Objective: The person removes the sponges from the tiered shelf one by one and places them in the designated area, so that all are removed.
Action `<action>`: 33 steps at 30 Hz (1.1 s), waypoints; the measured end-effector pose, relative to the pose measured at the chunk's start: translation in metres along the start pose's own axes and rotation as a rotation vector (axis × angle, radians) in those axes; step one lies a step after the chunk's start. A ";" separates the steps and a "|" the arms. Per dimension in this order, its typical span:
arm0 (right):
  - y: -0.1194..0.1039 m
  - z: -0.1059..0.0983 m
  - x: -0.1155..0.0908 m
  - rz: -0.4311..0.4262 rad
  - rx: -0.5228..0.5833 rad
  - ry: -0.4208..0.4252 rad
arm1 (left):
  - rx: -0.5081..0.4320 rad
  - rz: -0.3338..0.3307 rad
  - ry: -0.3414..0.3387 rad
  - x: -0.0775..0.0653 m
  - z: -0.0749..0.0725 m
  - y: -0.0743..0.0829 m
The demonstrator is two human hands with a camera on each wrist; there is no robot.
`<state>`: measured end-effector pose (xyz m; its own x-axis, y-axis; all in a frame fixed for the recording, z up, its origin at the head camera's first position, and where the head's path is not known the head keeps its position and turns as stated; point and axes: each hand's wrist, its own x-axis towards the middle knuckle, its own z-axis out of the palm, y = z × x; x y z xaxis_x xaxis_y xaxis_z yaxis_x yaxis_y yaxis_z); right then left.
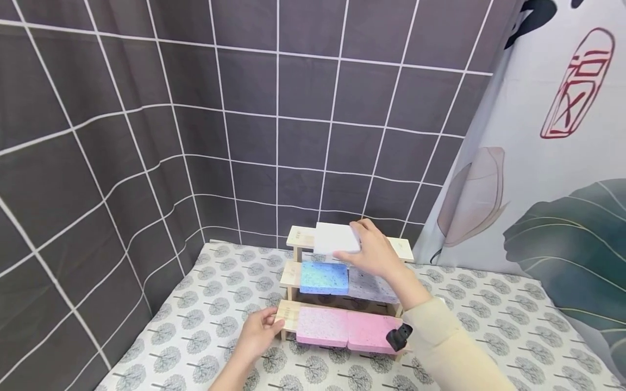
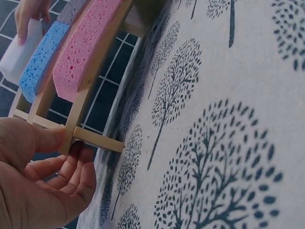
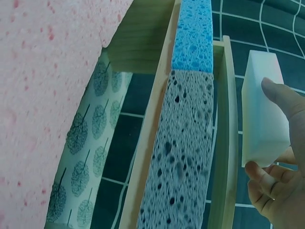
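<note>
A three-step wooden stand [image 1: 290, 310] carries sponges on its steps. My right hand [image 1: 374, 248] grips a white sponge block [image 1: 335, 238] by its right end, close over the top step; the right wrist view shows thumb and fingers on opposite sides of the block [image 3: 264, 109]. With thumb and fingers my left hand [image 1: 256, 332] pinches the left end of the bottom step. On that step lie two pink sponges [image 1: 321, 326] side by side. The middle step holds a blue sponge [image 1: 324, 278] and a grey sponge [image 1: 374, 285], the latter partly hidden by my right forearm.
The stand rests on a tree-print cloth [image 1: 215, 315]. Behind it and to the left hangs a dark grid-pattern curtain [image 1: 249, 136]; a white curtain [image 1: 528, 179] with leaf prints hangs at the right. A black wrist camera [image 1: 399, 336] overlaps the right pink sponge in the head view.
</note>
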<state>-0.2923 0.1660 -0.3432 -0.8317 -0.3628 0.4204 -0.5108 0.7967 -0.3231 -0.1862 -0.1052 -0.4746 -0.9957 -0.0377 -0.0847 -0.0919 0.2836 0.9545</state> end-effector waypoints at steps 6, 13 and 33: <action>0.006 -0.005 -0.005 0.007 -0.012 -0.003 | 0.016 -0.004 0.010 0.000 -0.001 0.000; 0.013 -0.011 -0.011 0.012 -0.036 -0.005 | 0.008 0.000 0.010 -0.001 -0.001 0.000; 0.031 -0.019 -0.029 0.057 -0.058 0.020 | 0.022 0.016 0.016 -0.003 -0.001 0.003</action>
<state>-0.2795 0.2103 -0.3490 -0.8541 -0.3067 0.4200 -0.4488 0.8428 -0.2972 -0.1838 -0.1049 -0.4714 -0.9968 -0.0480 -0.0646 -0.0762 0.3051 0.9493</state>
